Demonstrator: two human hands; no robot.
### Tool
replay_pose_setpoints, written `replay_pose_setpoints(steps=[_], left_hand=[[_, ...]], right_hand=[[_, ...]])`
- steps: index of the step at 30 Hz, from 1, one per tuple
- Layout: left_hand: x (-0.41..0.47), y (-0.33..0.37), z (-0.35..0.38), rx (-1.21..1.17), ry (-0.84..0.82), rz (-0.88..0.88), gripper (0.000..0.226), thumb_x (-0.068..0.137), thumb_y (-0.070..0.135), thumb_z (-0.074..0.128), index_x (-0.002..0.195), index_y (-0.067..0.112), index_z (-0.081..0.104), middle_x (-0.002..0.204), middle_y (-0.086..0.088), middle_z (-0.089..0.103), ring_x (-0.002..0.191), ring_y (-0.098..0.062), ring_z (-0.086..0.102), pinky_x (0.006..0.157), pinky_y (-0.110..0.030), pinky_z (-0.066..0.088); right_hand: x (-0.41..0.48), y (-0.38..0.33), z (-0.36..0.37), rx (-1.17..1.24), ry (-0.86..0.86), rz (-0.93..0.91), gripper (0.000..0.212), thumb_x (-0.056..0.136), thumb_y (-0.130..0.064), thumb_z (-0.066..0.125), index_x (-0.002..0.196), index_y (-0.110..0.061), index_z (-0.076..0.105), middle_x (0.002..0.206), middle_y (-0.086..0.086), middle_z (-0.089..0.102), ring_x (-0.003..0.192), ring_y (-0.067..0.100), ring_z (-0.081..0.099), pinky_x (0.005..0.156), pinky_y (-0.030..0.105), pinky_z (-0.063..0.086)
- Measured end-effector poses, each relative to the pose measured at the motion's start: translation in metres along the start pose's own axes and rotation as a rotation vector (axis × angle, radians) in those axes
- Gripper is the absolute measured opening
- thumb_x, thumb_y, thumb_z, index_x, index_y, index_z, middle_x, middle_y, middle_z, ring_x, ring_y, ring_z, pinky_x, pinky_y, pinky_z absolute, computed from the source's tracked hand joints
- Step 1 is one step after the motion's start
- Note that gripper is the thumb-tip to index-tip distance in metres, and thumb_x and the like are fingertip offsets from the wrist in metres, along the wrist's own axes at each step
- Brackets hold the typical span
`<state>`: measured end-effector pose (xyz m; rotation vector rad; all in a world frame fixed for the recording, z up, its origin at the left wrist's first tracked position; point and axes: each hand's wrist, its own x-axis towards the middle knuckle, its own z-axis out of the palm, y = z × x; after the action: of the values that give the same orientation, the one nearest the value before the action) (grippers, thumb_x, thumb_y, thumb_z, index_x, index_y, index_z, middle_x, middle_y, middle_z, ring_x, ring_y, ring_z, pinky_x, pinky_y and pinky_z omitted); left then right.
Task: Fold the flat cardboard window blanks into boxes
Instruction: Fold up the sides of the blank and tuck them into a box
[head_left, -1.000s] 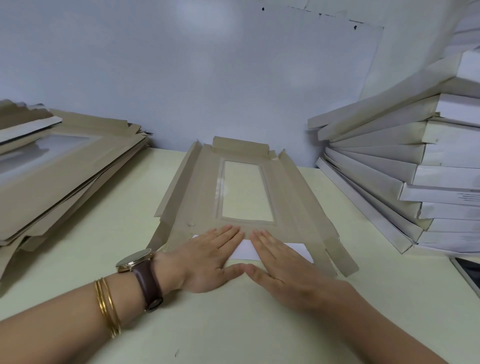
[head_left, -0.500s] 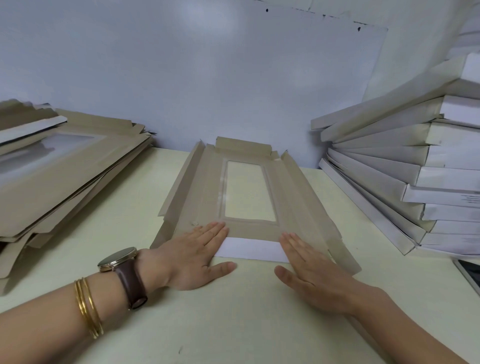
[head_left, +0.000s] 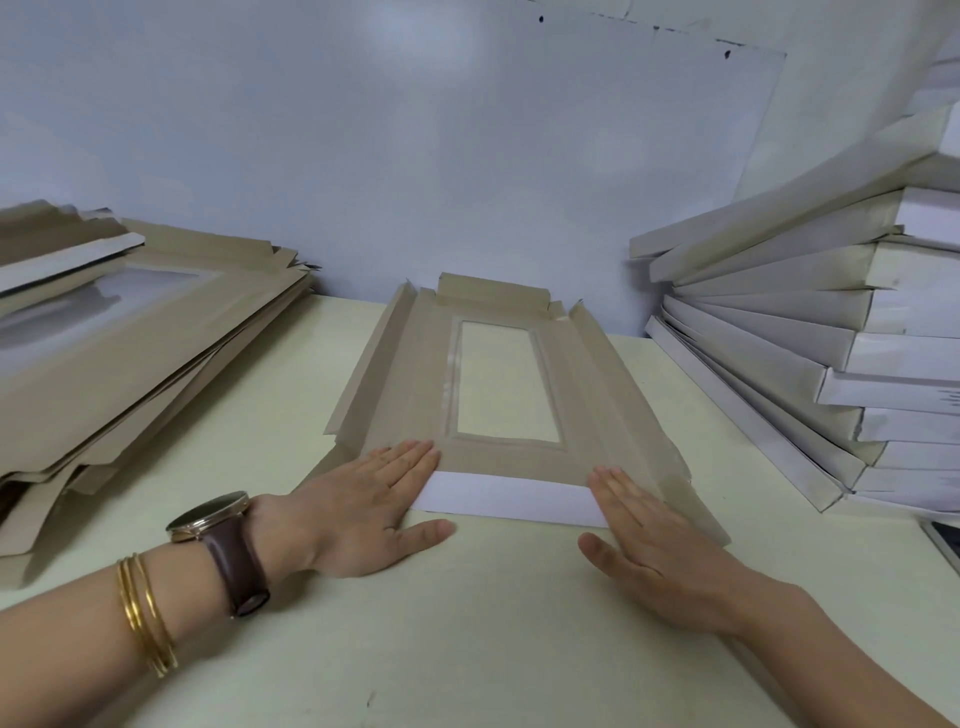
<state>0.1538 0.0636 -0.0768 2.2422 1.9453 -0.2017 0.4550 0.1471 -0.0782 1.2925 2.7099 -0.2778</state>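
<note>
A brown cardboard window blank (head_left: 587, 384) lies flat on the pale table, its clear window in the middle and its long side flaps slightly raised. The near end flap (head_left: 509, 496) is folded over onto the blank and shows its white side. My left hand (head_left: 363, 509) lies flat with straight fingers on the left end of that fold. My right hand (head_left: 649, 540) presses flat on the right end, fingers straight. Neither hand grips anything.
A pile of unfolded brown blanks (head_left: 119, 353) lies at the left. A tall stack of folded white boxes (head_left: 831, 364) stands at the right. The wall (head_left: 467, 156) rises just behind the blank. A dark device corner (head_left: 945, 540) shows at the right edge.
Both hands slid apart along the folded white flap, from touching at its middle out to its two ends. The blank itself stayed in place.
</note>
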Motion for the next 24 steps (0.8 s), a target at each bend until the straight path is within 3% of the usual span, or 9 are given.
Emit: replay_pose_setpoints(steps=[10, 15, 21, 24], left_hand=[[0.001, 0.0, 0.001, -0.008, 0.028, 0.006, 0.085, 0.089, 0.071, 0.007, 0.151, 0.02, -0.019, 0.158, 0.005, -0.022, 0.144, -0.005, -0.022, 0.114, -0.02, -0.015], [0.002, 0.001, 0.003, -0.087, 0.104, 0.007, 0.077, 0.095, 0.063, 0.015, 0.154, 0.019, -0.008, 0.161, 0.006, -0.013, 0.146, -0.005, -0.016, 0.112, -0.017, -0.013], [-0.001, 0.009, -0.003, -0.136, 0.294, 0.064, 0.059, 0.099, 0.049, 0.035, 0.149, 0.018, 0.027, 0.155, 0.006, 0.022, 0.141, -0.01, 0.02, 0.112, -0.017, 0.014], [-0.004, 0.011, -0.006, -0.201, 0.366, 0.111, 0.052, 0.097, 0.043, 0.044, 0.144, 0.026, 0.03, 0.146, 0.012, 0.029, 0.131, -0.009, 0.034, 0.106, -0.019, 0.029]], right_hand=[[-0.003, 0.013, 0.001, -0.001, 0.027, 0.04, 0.099, 0.074, -0.079, -0.003, 0.153, -0.021, -0.014, 0.155, -0.015, -0.023, 0.139, -0.004, -0.026, 0.114, 0.019, -0.011], [-0.001, 0.011, 0.002, 0.048, 0.1, 0.047, 0.085, 0.087, -0.068, 0.012, 0.155, -0.02, -0.002, 0.161, -0.011, -0.009, 0.144, -0.003, -0.012, 0.113, 0.015, -0.006], [-0.004, 0.006, -0.007, 0.07, 0.261, -0.055, 0.058, 0.1, -0.047, 0.038, 0.151, -0.024, 0.024, 0.156, -0.013, 0.019, 0.146, 0.003, 0.014, 0.114, 0.015, 0.014], [-0.004, 0.004, -0.01, 0.069, 0.327, -0.142, 0.046, 0.099, -0.037, 0.046, 0.143, -0.025, 0.039, 0.146, -0.009, 0.035, 0.138, 0.008, 0.031, 0.109, 0.021, 0.029]])
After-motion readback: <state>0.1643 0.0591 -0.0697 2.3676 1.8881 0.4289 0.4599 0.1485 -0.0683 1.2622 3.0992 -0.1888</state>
